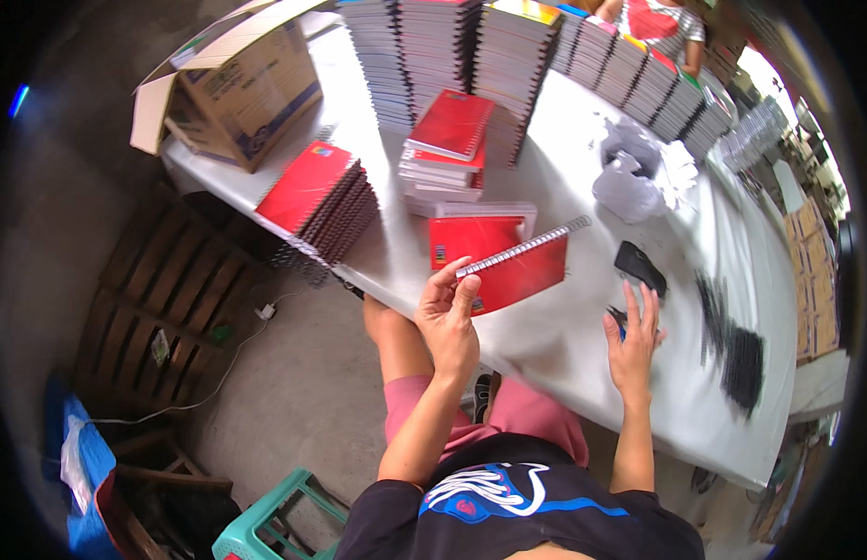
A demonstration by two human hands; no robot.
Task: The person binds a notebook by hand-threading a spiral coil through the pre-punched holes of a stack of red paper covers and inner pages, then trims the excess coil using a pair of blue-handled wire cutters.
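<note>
My left hand point(449, 322) pinches a red-covered notebook point(528, 277) at the near end of its edge. A silvery spiral wire point(522, 250) runs along that edge, and its loose far end sticks out past the cover. Another red notebook point(457, 240) lies just behind it on the table. My right hand point(634, 345) is low over the table at the right, its fingers loosely stretched around a small black-and-blue hand tool point(622, 327) that is mostly hidden. Just beyond those fingers lies a black case-like object point(641, 267).
Red notebooks are stacked at left point(307, 191) and centre point(452, 126). Tall stacks of spiral notebooks point(433, 56) line the back. An open cardboard box point(251, 89), a whitish plastic bag point(629, 187) and black wire coils point(743, 373) share the table point(555, 350). Another person point(657, 28) is behind.
</note>
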